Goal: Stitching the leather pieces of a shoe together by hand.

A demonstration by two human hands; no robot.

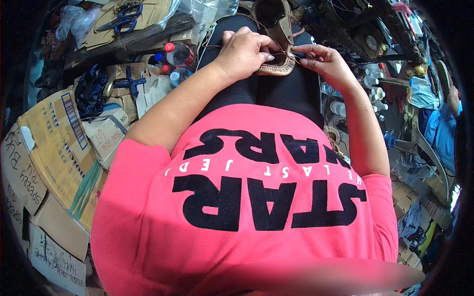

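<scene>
A brown leather shoe (284,69) with a pale stitched rim rests across my lap, its opening turned up between my hands. My left hand (244,53) is closed at the shoe's left side, fingers curled over the opening, with a thin thread (282,51) at the fingertips. On the other side of the rim, my right hand (326,63) pinches at the thread with thumb and index finger. Whether a needle is there is too small to tell. A second brown shoe part (271,12) lies just beyond, partly cut off by the picture's top.
Left stand cardboard boxes (59,133), bottles with red and blue caps (178,54), and blue-handled scissors (127,22) on cardboard. Several white bottles (375,93) crowd the right side. At the far right, part of another person's blue clothing (442,138) shows.
</scene>
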